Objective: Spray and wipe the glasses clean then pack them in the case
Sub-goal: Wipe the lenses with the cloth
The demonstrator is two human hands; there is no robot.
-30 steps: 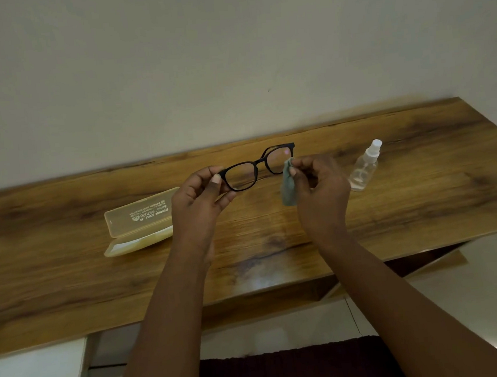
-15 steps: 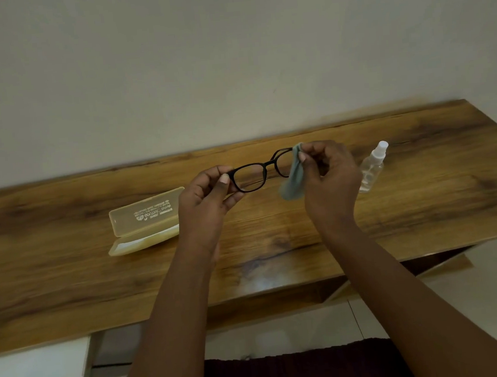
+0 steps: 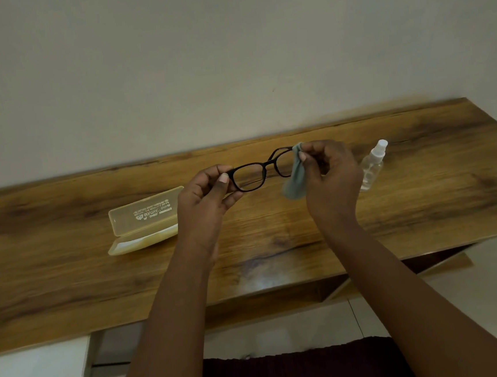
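Your left hand pinches the left end of the black, rectangular-rimmed plastic glasses, thumb and curled fingers closed on the frame beside the near lens, holding them up above the brown wood-grain tabletop. Your right hand grips a small grey-green wiping cloth, fingers curled tight around it and pressing it onto the far lens; the loose end of the cloth hangs below your fingertips. The glasses span the gap between your two grips, tilted so the cloth end sits higher and farther from you.

To the left of your left hand and just behind its wrist, the translucent yellowish plastic glasses case lies open on the tabletop, lid propped back. Just right of your right hand stands the clear plastic spray bottle with a white nozzle, partly hidden by your knuckles.
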